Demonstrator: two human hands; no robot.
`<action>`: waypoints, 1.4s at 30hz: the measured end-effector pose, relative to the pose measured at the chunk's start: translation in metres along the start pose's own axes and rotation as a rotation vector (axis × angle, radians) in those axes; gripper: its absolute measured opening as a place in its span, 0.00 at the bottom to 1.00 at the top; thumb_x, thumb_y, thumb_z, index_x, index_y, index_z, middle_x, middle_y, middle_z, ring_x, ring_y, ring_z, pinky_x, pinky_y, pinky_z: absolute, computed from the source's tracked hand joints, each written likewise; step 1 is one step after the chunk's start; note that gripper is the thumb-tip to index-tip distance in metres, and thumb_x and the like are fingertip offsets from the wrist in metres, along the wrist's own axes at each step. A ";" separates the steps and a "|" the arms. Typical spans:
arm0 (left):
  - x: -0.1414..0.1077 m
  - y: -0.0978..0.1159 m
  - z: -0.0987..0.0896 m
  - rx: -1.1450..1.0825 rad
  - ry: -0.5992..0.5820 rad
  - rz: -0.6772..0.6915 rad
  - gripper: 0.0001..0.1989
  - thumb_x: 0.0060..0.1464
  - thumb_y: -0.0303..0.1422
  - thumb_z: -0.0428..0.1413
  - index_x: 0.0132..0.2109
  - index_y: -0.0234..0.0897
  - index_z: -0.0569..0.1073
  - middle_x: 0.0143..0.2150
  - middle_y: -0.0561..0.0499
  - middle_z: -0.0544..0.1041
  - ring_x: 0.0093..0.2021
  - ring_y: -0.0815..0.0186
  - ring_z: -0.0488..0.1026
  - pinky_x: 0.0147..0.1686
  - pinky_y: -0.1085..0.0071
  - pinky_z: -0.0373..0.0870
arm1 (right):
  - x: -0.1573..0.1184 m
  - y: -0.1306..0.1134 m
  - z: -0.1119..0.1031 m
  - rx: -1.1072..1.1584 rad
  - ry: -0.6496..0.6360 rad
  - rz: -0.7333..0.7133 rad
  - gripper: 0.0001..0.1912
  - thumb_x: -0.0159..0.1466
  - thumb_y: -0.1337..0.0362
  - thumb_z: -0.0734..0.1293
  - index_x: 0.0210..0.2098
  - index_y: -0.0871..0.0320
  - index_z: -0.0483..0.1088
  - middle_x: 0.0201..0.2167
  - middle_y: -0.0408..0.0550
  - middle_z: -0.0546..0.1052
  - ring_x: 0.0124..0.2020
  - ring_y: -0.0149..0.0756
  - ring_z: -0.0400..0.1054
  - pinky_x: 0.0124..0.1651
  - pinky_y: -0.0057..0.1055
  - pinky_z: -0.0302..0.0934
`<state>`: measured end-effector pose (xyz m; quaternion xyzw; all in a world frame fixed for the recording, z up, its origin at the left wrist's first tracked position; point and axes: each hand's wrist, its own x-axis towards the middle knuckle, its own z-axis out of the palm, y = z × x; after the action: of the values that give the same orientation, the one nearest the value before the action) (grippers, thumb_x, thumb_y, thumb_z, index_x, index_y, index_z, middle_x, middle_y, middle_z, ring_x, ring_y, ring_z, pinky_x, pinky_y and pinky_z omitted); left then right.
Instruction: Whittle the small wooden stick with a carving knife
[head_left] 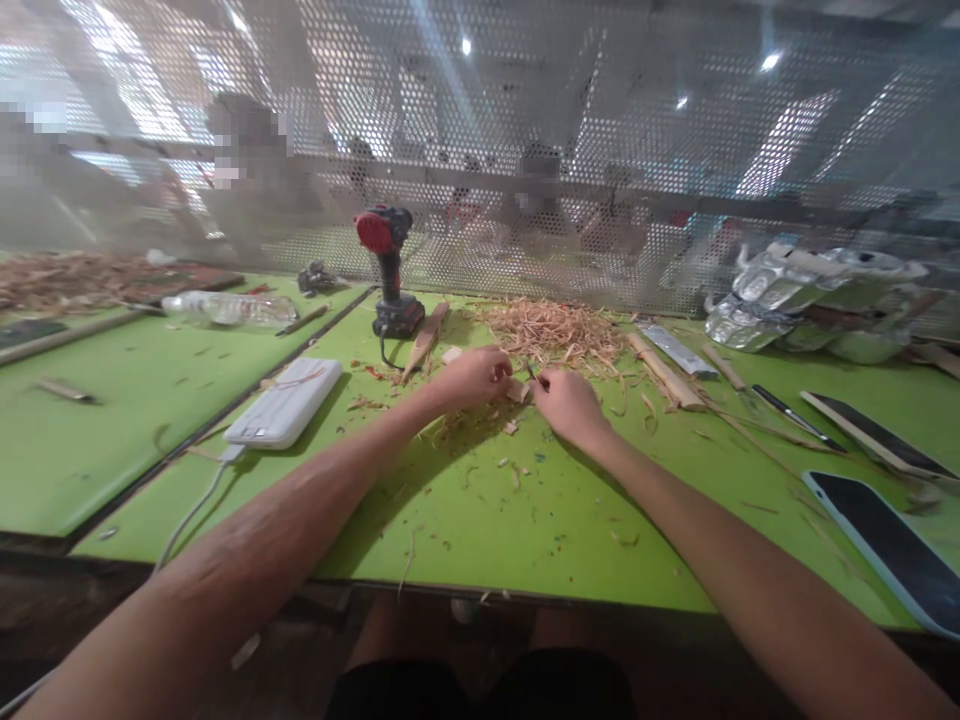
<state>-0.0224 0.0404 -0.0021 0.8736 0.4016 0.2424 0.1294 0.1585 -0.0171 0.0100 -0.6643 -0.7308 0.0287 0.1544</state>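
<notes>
My left hand (477, 377) has its fingers curled and closed at a small pale piece of wood (517, 390) on the green table. My right hand (568, 403) is closed around a slim, dark-tipped carving tool (531, 372); most of the tool is hidden in the fist. The tip points up and toward the left hand, close beside the wood. Small chips and shavings (514, 475) lie scattered below both hands. Just beyond them is a heap of wood shavings (559, 332).
A red and black cordless drill (388, 270) stands behind a white power bank (286, 402) with a cable. At right lie a wooden strip (666, 372), a pen-like tool (796, 417), phones (892, 545) and foil-wrapped bundles (795, 295). A perforated metal screen (480, 220) closes the back.
</notes>
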 end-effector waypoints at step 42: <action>-0.003 0.008 0.000 0.192 -0.060 0.185 0.10 0.60 0.21 0.54 0.32 0.34 0.75 0.36 0.47 0.75 0.29 0.68 0.68 0.30 0.71 0.63 | 0.004 0.005 0.005 0.120 0.029 0.030 0.16 0.69 0.66 0.64 0.25 0.58 0.74 0.26 0.48 0.78 0.28 0.37 0.68 0.32 0.30 0.54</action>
<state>-0.0190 0.0327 0.0001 0.9223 0.3364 0.1873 0.0342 0.1614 -0.0121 0.0046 -0.6652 -0.7152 0.0653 0.2041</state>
